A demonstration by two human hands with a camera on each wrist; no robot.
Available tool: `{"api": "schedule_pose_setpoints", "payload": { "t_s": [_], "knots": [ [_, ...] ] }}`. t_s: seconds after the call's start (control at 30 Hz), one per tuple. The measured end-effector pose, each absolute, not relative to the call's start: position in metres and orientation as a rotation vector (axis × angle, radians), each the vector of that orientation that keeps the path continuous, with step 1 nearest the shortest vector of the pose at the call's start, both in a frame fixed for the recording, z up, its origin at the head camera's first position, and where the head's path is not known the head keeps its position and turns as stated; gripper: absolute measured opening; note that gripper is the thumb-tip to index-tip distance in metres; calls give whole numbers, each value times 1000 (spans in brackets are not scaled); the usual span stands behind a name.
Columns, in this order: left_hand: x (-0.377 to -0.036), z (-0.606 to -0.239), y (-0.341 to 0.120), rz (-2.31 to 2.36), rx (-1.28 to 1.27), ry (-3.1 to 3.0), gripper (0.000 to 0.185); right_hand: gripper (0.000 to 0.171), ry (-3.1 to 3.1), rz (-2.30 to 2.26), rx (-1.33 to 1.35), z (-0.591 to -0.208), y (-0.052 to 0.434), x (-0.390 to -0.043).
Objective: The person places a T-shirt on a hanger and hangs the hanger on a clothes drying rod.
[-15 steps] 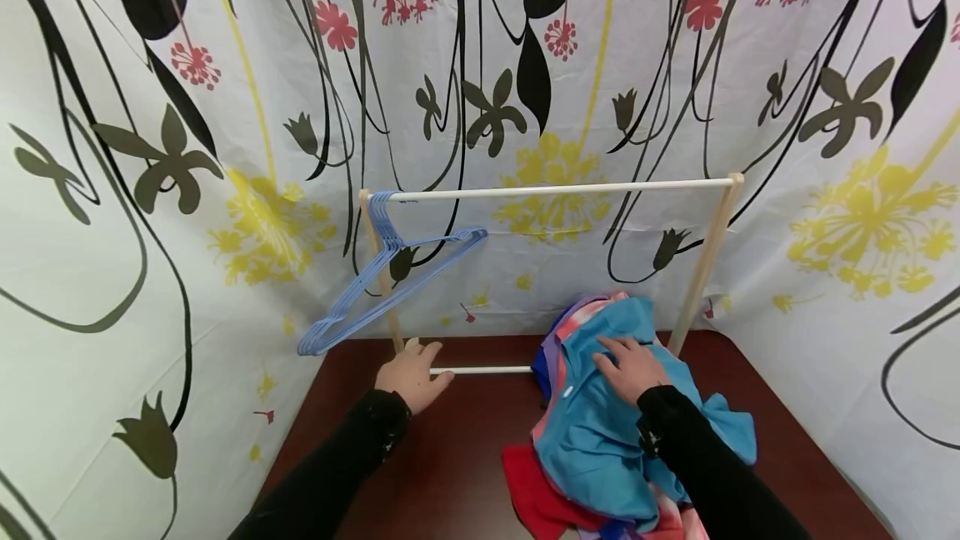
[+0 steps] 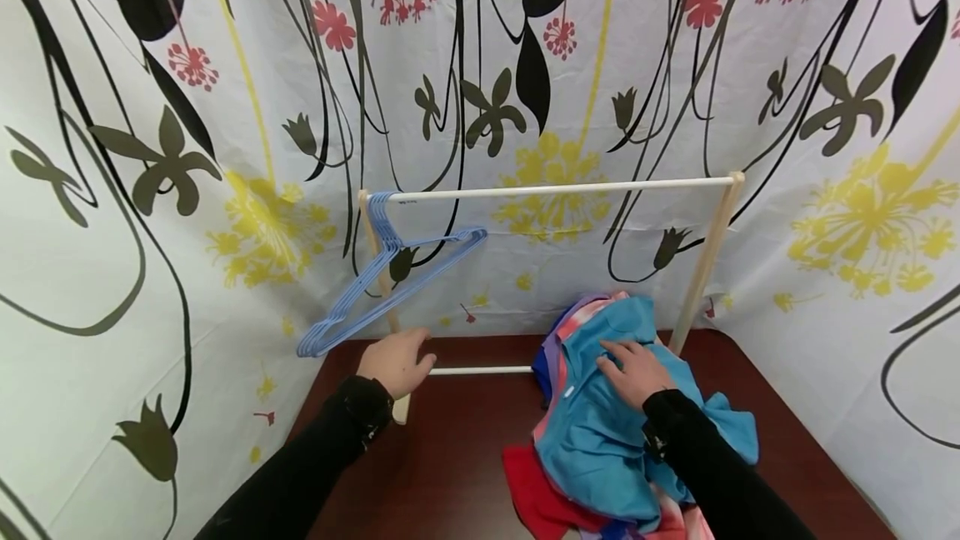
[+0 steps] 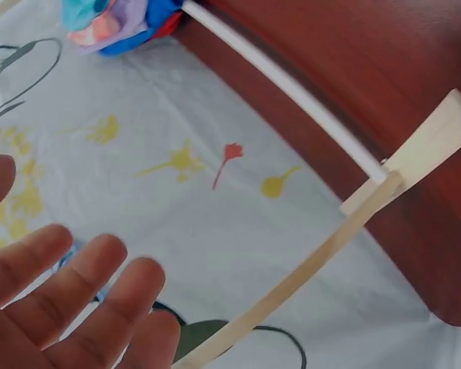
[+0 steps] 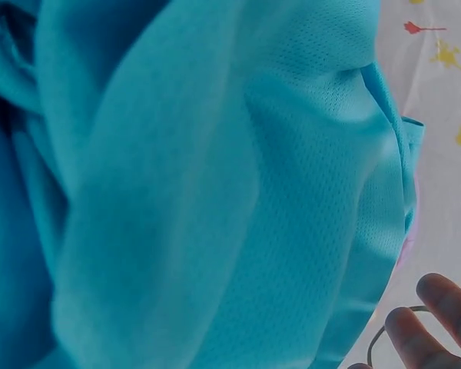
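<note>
In the head view, several blue hangers [image 2: 390, 294] hang at the left end of the rack's white top rail [image 2: 555, 189]. Below them is my left hand [image 2: 396, 363], in front of the rack's left post; the left wrist view shows its fingers [image 3: 100, 296] apart and loosely bent, holding nothing. My right hand [image 2: 636, 372] is over a turquoise garment [image 2: 600, 448] on top of a clothes pile. In the right wrist view its fingers [image 4: 419, 338] are spread beside the mesh fabric [image 4: 307, 177], with nothing gripped.
Red cloth [image 2: 551, 494] and pink, purple and blue pieces lie under the turquoise one on the dark brown table [image 2: 450, 457]. A lower white bar [image 2: 480, 371] joins the rack's wooden sides. Behind stands a flower-patterned curtain [image 2: 420, 40].
My left hand has moved up and to the left, bringing the rack's left foot into sight below it. The right hand has barely shifted over the turquoise garment.
</note>
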State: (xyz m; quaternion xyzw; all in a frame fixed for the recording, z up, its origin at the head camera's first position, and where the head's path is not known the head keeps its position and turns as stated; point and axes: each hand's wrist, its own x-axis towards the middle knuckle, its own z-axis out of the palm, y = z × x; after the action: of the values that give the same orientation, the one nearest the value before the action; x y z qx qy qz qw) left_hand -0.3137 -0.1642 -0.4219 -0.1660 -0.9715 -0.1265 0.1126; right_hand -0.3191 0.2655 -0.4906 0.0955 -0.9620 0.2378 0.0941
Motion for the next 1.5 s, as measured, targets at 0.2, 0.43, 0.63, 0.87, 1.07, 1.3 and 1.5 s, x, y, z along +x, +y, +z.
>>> {"api": "schedule_pose_setpoints", "payload": {
  "t_s": [0.2,0.43,0.63,0.87,1.07,1.3,1.5],
  "knots": [
    [-318,-389,-174,-343,-513,-2801,33,54,-2830,680,286,-489,275,-317],
    [-332,-354,-205,-198,-472,-2644,32,53,-2815,680,274,-493,279,-316],
    [-342,-349,-226,-161,-366,-2534,32,52,-2803,684,277,-493,278,-314],
    [-352,-354,-236,-120,-290,-2565,37,50,-2833,661,255,-492,272,-311],
    [-356,-356,-240,-115,-283,-2571,25,50,-2841,675,237,-492,273,-311],
    [-354,-359,-242,-150,-266,-2550,14,51,-2854,684,228,-494,274,-311],
    [-346,-359,-234,-242,-281,-2597,8,51,-2878,666,204,-495,273,-310]
  ]
}}
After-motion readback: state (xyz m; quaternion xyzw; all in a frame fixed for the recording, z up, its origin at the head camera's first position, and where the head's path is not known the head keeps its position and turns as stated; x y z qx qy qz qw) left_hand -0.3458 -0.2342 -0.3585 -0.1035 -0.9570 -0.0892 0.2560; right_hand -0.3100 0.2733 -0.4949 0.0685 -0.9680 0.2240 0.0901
